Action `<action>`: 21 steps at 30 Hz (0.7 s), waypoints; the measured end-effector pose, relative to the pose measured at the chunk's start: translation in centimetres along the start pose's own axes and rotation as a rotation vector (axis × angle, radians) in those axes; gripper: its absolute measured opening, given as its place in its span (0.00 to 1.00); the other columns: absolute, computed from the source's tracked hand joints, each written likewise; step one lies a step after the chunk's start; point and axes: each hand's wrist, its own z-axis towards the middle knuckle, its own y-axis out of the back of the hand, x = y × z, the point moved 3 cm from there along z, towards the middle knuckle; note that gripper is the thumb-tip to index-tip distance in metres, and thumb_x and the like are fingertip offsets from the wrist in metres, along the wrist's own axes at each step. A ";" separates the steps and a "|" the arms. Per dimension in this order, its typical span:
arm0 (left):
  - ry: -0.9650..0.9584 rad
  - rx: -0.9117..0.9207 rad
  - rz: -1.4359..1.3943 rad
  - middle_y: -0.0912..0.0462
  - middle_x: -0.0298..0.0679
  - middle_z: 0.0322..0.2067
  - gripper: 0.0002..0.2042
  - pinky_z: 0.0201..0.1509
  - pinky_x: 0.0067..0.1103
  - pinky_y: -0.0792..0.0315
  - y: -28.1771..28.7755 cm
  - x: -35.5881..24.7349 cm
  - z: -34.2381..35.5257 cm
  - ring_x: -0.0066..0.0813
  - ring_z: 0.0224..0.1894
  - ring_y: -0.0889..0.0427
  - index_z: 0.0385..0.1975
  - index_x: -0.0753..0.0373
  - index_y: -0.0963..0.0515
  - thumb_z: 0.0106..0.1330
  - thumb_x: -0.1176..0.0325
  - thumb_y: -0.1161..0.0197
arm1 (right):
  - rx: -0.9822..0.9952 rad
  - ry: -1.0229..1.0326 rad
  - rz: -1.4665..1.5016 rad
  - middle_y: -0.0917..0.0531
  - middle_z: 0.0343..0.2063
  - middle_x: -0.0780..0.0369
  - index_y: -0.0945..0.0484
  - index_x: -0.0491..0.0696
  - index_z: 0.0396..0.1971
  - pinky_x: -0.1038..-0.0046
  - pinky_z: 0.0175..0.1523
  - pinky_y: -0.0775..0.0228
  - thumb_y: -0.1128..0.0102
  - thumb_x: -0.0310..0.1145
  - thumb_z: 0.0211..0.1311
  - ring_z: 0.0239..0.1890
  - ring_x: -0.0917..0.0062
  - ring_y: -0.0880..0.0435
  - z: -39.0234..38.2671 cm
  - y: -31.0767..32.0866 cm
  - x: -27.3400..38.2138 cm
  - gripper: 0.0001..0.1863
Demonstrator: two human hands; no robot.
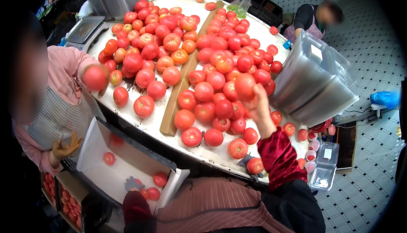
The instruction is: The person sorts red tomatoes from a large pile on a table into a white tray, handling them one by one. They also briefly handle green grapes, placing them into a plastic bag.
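Note:
My right hand point(259, 106), bare below a dark red velvet sleeve, is closed round a large tomato point(245, 85) above the right-hand heap of tomatoes point(204, 111). In a grey glove, my left hand point(134, 184) is low inside the white-lined crate point(114, 178) in front of me. Its fingers look spread, beside a few tomatoes point(153, 194) in the crate's near right corner; its palm is hidden. A grey glove point(247, 161) lies on the table's near edge, partly under a tomato point(255, 165).
A cardboard divider point(173, 110) splits the white table point(140, 125). At left, a co-worker in a pink top point(63, 63) holds a tomato point(95, 79). Stacked clear plastic boxes point(311, 76) stand at right, a scale point(86, 31) far left. Another person point(311, 19) is beyond the table.

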 end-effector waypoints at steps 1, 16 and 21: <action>0.031 0.028 0.020 0.33 0.44 0.57 0.47 0.60 0.29 0.34 -0.1 0.6 -0.1 0.41 0.59 0.33 0.60 0.57 0.40 0.37 0.44 0.28 | 0.000 0.019 -0.039 0.33 0.53 0.62 0.43 0.52 0.59 0.58 0.47 0.27 0.35 0.42 0.53 0.52 0.68 0.28 2.8 -1.1 1.4 0.35; -0.510 0.150 -2.019 0.25 0.45 0.47 0.25 0.46 0.36 0.26 9.6 1.2 -8.5 0.41 0.46 0.24 0.52 0.61 0.32 0.55 0.57 0.39 | -0.090 0.288 -0.101 0.36 0.54 0.50 0.53 0.43 0.61 0.60 0.50 0.25 0.40 0.30 0.59 0.54 0.58 0.28 10.5 -7.5 6.1 0.36; -0.685 0.565 -2.405 0.25 0.47 0.48 0.33 0.43 0.37 0.26 19.2 -8.5 -16.6 0.46 0.44 0.24 0.56 0.58 0.34 0.58 0.38 0.50 | 0.135 0.207 -0.207 0.30 0.45 0.57 0.47 0.45 0.61 0.72 0.44 0.23 0.40 0.28 0.59 0.42 0.70 0.21 1.4 -10.6 1.1 0.33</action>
